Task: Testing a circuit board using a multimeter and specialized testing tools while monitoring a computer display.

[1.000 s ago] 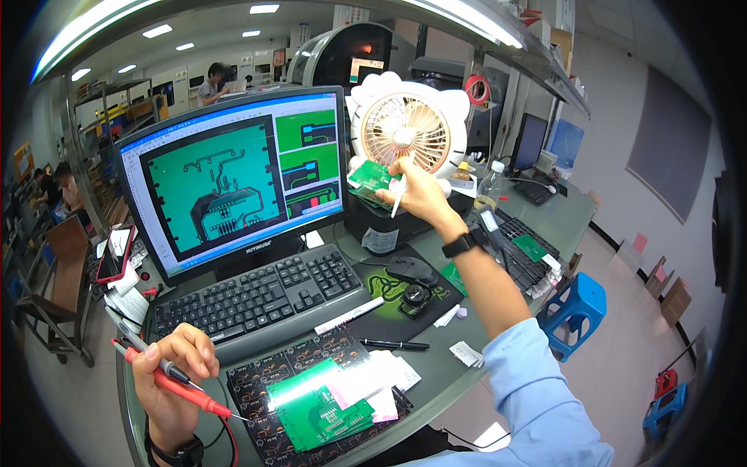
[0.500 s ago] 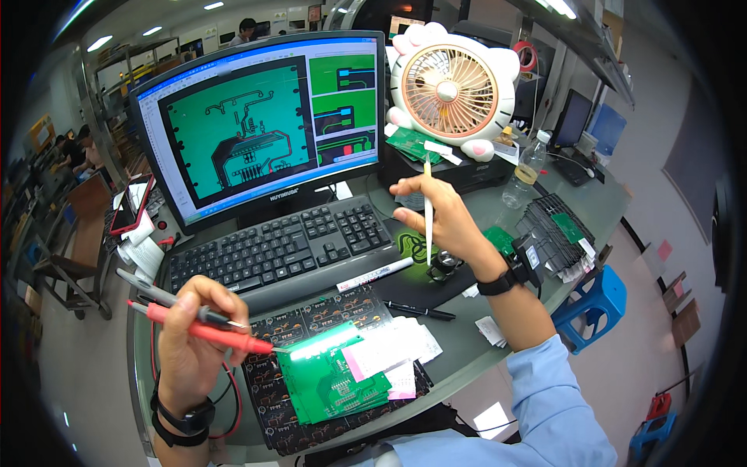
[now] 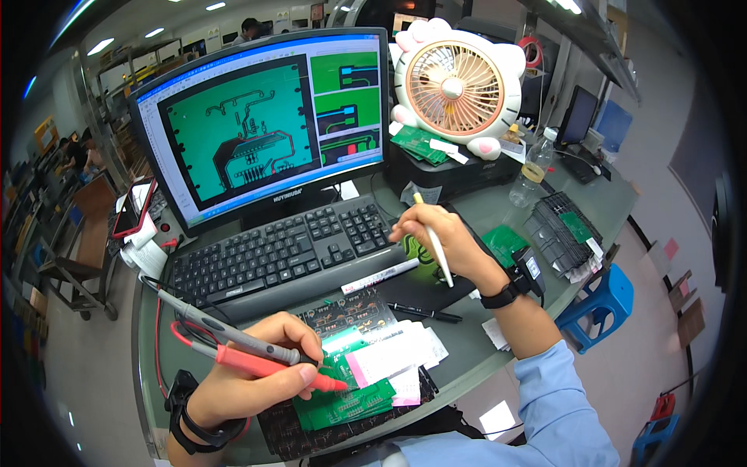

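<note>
My left hand (image 3: 268, 373) is closed around two test probes, a red probe (image 3: 253, 363) and a grey one (image 3: 233, 333), with wires trailing from their back ends. It hovers over a green circuit board (image 3: 346, 406), hiding part of it; the red tip points at the board, and I cannot tell whether it touches. White and pink paper slips (image 3: 393, 350) lie on the board's right side. Right of the keyboard (image 3: 288, 245), my right hand (image 3: 447, 237) pinches a slim white pen-like tool (image 3: 437, 249), slanted, held above the dark mouse pad (image 3: 424, 289).
A monitor (image 3: 241, 128) showing a circuit layout stands behind the keyboard. The cat-shaped fan (image 3: 453, 87) sits on a black printer (image 3: 459, 173). A bottle (image 3: 531, 173), a black rack (image 3: 556, 229), a marker (image 3: 380, 276) and a black pen (image 3: 424, 313) are on the table.
My left hand has moved right with both probes, from the board's left edge to over it. My right hand has come slightly nearer, and its white tool has tilted from upright to slanted.
</note>
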Tool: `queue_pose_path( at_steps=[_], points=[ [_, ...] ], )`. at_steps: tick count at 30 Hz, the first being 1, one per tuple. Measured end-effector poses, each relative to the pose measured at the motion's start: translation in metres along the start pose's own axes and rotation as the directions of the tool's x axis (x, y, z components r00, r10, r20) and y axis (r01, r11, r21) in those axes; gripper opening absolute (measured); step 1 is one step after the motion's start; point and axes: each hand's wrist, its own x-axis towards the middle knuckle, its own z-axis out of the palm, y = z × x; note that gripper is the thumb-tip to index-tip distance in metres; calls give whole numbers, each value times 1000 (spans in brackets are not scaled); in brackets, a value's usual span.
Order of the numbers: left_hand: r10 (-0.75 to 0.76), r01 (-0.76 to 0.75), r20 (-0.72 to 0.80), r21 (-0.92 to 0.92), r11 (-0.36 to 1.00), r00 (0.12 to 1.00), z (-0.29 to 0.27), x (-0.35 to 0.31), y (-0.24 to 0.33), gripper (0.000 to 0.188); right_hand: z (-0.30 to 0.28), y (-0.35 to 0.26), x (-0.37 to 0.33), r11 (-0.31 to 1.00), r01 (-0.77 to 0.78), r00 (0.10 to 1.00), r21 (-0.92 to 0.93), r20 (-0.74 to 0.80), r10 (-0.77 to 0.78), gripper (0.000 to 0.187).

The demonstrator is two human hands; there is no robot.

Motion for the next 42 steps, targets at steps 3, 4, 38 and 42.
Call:
queue_pose_path(
  at_steps=[3,4,38,42],
  points=[
    [-41,41,-9,11,999,999,0,0,-1,18,6,10,15,980,184,982,-68,41,-182,13],
    [-37,37,-3,20,999,999,2,-2,1,18,7,12,22,975,209,977,-69,43,-207,13],
    [381,-430,-411,-32,902,828,-62,-3,-18,18,1,33,26,947,-123,969,-297,169,179,17],
    [344,-366,-576,82,927,742,-104,-8,-56,24,-13,-29,35,992,-121,967,26,227,112,20]
  ],
)
